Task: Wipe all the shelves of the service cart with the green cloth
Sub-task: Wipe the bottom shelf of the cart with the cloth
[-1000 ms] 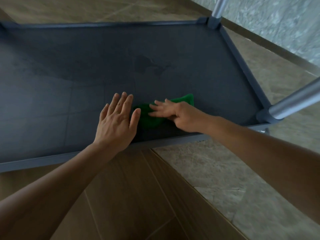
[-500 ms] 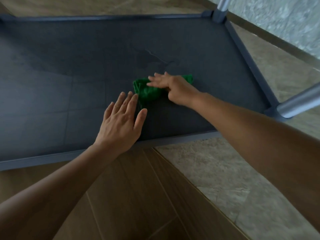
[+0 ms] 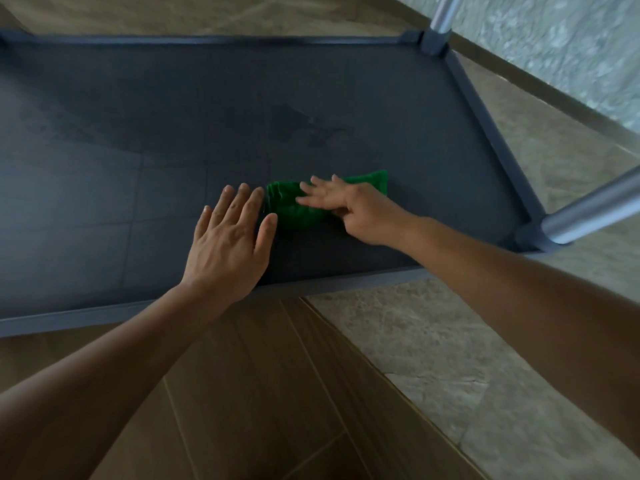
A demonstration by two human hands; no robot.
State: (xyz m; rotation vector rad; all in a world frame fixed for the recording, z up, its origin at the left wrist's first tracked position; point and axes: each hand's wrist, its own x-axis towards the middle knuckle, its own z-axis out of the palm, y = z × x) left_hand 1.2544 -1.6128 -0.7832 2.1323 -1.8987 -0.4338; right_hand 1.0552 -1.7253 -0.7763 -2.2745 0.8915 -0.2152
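Down near the middle of the frame, the green cloth (image 3: 298, 206) lies bunched on the dark grey shelf (image 3: 138, 150) of the service cart. Pressing on it is the right hand (image 3: 346, 209), fingers straight and spread. Just left of the cloth, the left hand (image 3: 228, 244) rests flat on the shelf with fingers extended, holding nothing. Two metal posts (image 3: 595, 209) rise at the right-hand corners.

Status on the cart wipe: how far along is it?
Done: perhaps part of this shelf; a darker patch near its middle may be a damp trace. In hand: the right hand presses the green cloth flat near the shelf's front right, with the left hand open beside it. Left: the rest of this shelf can't be judged, and the other shelves are out of view.
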